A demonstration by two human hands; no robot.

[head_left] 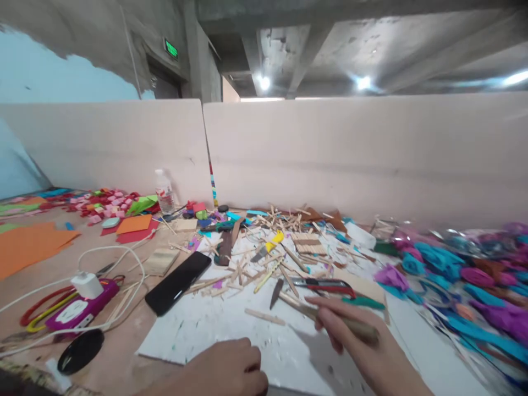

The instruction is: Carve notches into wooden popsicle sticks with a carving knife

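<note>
My right hand (350, 330) is closed around the wooden handle of a small hammer (299, 304). The hammer's dark metal head hangs low over a white board (198, 330), pointing left. A single craft stick (264, 317) lies on the board between my two hands. My left hand (225, 366) rests near the board's front edge with its fingers curled in; whatever may be under them is hidden. Just beyond the hammer lie a red-handled tool (332, 286) and a yellow utility knife (268, 246), among scattered stick pieces.
To the left lie a black phone (177, 283), a purple power strip (82, 308) with a white cable, and orange paper (33, 247). A plastic bottle (165, 192) stands by the partition (330, 154). Coloured crepe paper (441, 261) heaps up at the right.
</note>
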